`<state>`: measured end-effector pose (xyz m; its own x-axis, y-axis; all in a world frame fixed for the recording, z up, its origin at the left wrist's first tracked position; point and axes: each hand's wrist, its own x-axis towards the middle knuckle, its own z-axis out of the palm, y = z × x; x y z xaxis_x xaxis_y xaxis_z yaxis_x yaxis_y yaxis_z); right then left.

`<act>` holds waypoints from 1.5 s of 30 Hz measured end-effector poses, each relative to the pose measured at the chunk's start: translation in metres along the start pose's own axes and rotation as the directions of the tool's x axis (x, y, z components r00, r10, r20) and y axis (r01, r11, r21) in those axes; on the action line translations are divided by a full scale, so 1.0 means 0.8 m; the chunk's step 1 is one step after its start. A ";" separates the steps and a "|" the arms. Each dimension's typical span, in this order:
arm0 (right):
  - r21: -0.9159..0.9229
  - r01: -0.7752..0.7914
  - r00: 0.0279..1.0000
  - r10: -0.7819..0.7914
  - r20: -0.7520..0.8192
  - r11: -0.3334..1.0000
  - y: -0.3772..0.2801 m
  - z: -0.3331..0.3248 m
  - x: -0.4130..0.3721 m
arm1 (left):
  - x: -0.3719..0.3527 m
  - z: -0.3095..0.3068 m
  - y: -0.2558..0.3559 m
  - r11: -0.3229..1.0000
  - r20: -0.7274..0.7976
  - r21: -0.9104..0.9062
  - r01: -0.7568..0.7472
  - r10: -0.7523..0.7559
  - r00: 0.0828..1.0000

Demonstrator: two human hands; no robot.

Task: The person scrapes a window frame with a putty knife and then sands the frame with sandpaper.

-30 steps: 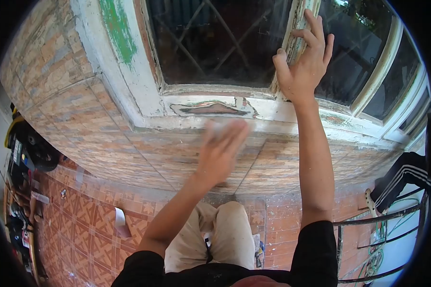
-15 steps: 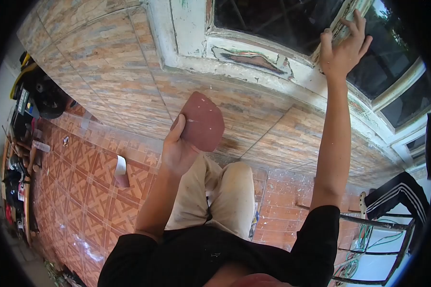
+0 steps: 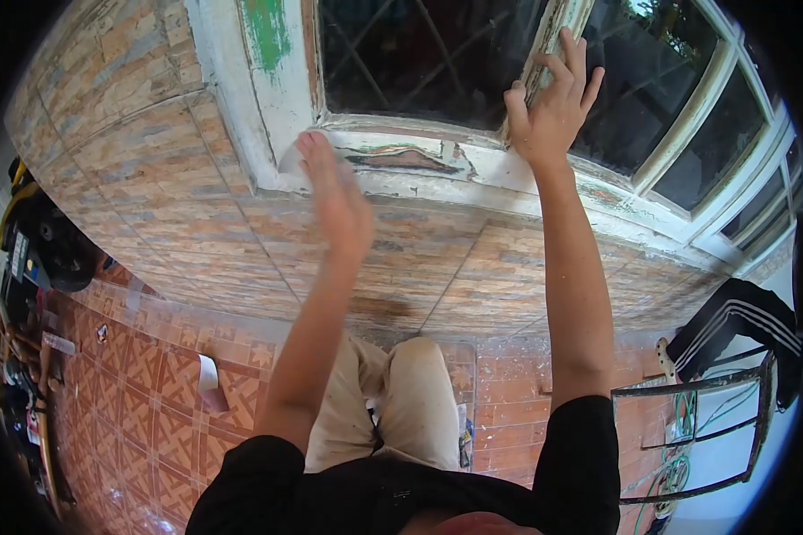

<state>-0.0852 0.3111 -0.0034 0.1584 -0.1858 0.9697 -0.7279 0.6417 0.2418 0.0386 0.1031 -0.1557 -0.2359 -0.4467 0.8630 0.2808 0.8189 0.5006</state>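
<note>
At 8 o'clock, a curled sheet (image 3: pixel 210 383) lies on the patterned floor tiles (image 3: pixel 143 392). Toward 11, the blurred left hand (image 3: pixel 337 209), which held up reddish sandpaper half a second ago, is now at the white wooden window frame (image 3: pixel 277 134), fingertips by the pane's lower corner; its grip cannot be told. The right hand (image 3: pixel 551 111), well apart at 1, stays braced, fingers spread, on the upright bar.
</note>
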 end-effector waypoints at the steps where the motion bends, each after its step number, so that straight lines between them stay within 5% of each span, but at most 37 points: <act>1: -0.007 -0.005 1.000 0.005 0.002 1.000 0.001 0.000 -0.001 | -0.005 0.019 0.009 0.998 -0.043 0.039 -0.054 0.055 0.998; 2: -0.004 0.001 1.000 -0.001 0.003 1.000 0.000 -0.001 -0.001 | -0.015 0.021 0.014 0.998 -0.048 0.040 -0.049 0.051 0.998; 4: -0.006 0.003 1.000 -0.003 0.002 1.000 0.000 -0.001 0.000 | -0.039 0.015 0.023 0.970 0.341 0.014 -0.242 0.223 0.913; 5: 0.001 0.005 1.000 -0.005 0.007 1.000 0.000 0.001 0.000 | -0.036 0.022 0.010 0.972 0.340 0.019 -0.235 0.214 0.916; 7: -0.016 0.012 1.000 -0.012 0.002 1.000 0.000 0.000 -0.001 | -0.024 0.034 -0.023 0.879 -0.038 -0.473 0.059 -0.088 0.995; 8: -0.015 0.009 1.000 -0.009 -0.003 1.000 0.001 0.001 0.000 | -0.020 0.031 -0.018 0.881 -0.039 -0.470 0.055 -0.083 0.996; 10: -0.017 0.004 1.000 -0.004 -0.005 1.000 0.002 0.002 -0.001 | -0.020 0.019 -0.006 0.948 0.141 0.039 -0.316 0.308 0.941; 11: -0.015 -0.001 1.000 0.001 -0.015 1.000 0.001 0.003 0.001 | -0.026 0.016 0.003 0.889 0.319 -0.103 -0.446 0.454 0.832; 16: -0.007 0.004 1.000 -0.004 -0.004 1.000 0.000 0.001 0.000 | 0.001 -0.003 -0.018 0.943 0.145 0.120 -0.311 0.293 0.945; 18: -0.008 0.006 1.000 -0.006 0.003 1.000 -0.001 0.001 0.000 | -0.012 -0.009 -0.016 0.833 0.452 0.024 -0.553 0.484 0.749; 19: -0.012 0.003 1.000 -0.003 0.006 1.000 -0.001 0.001 0.000 | -0.012 -0.009 -0.020 0.840 0.448 0.030 -0.542 0.474 0.758; 21: -0.025 -0.012 1.000 0.012 0.001 1.000 -0.001 -0.001 -0.002 | 0.006 -0.011 -0.029 0.972 0.076 0.108 -0.207 0.200 0.977; 22: -0.028 -0.017 1.000 0.017 -0.001 0.999 -0.001 0.000 -0.003 | 0.005 -0.013 -0.028 0.970 0.083 0.101 -0.223 0.215 0.973; 24: -0.029 -0.010 1.000 0.010 -0.001 1.000 0.000 0.001 0.000 | -0.009 -0.017 -0.023 0.857 0.474 -0.041 -0.513 0.469 0.745; 25: -0.026 -0.009 1.000 0.009 0.002 1.000 -0.001 0.000 -0.001 | -0.008 -0.016 -0.028 0.862 0.473 -0.041 -0.505 0.462 0.750; 27: -0.025 -0.010 1.000 0.010 0.005 1.000 -0.003 -0.001 -0.001 | 0.008 -0.014 -0.038 0.943 0.166 0.075 -0.325 0.309 0.936; 28: -0.019 -0.014 1.000 0.014 0.008 1.000 -0.004 -0.002 -0.001 | 0.000 -0.010 -0.034 0.939 0.176 0.068 -0.338 0.322 0.930; 30: -0.022 -0.016 1.000 0.016 0.006 1.000 -0.003 -0.002 0.001 | -0.028 0.002 -0.019 0.848 0.459 -0.088 -0.522 0.500 0.734; 31: -0.015 -0.004 1.000 0.004 0.000 1.000 -0.003 -0.001 0.000 | -0.026 0.001 -0.023 0.853 0.453 -0.087 -0.515 0.494 0.742; 33: -0.014 0.010 1.000 -0.010 -0.010 1.000 -0.003 -0.002 0.000 | -0.008 -0.005 -0.027 0.936 0.202 0.102 -0.337 0.312 0.928; 34: -0.012 -0.002 1.000 0.002 0.004 1.000 -0.003 -0.003 -0.002 | -0.010 -0.004 -0.021 0.932 0.203 0.093 -0.351 0.327 0.923; 36: -0.012 -0.007 1.000 0.007 0.017 1.000 0.000 -0.003 0.002 | -0.022 -0.005 -0.003 0.864 0.461 -0.135 -0.484 0.487 0.741; 37: -0.006 0.000 1.000 0.000 0.004 1.000 0.001 -0.001 0.002 | -0.024 -0.007 -0.001 0.871 0.461 -0.132 -0.474 0.477 0.748; 39: 0.007 -0.002 1.000 0.002 -0.005 1.000 0.000 -0.002 -0.001 | -0.018 -0.020 0.010 0.920 0.347 -0.338 -0.200 0.320 0.882; 40: 0.001 -0.016 1.000 0.016 0.003 1.000 0.000 -0.002 -0.003 | -0.020 -0.026 0.016 0.920 0.364 -0.341 -0.193 0.319 0.875; 42: -0.053 -0.002 1.000 0.004 0.030 0.999 -0.008 -0.009 0.006 | -0.026 -0.033 0.029 0.831 0.334 -0.547 0.103 0.104 0.937; 43: -0.038 -0.076 0.996 0.078 0.049 0.996 -0.014 -0.015 0.008 | -0.039 -0.042 0.033 0.796 0.425 -0.539 0.276 -0.026 0.905; 44: -0.044 -0.076 0.995 0.079 0.053 0.996 -0.015 -0.016 0.007 | -0.050 -0.047 0.033 0.793 0.429 -0.541 0.280 -0.026 0.903; 45: -0.034 -0.074 0.996 0.075 0.054 0.997 -0.014 -0.016 0.008 | -0.059 -0.051 0.030 0.552 0.528 -0.595 0.584 -0.279 0.802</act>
<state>-0.0673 0.3126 0.0001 0.0670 -0.1765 0.9820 -0.7142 0.6788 0.1707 0.0940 0.1292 -0.1813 -0.7588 -0.3967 0.5167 0.5711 -0.0237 0.8205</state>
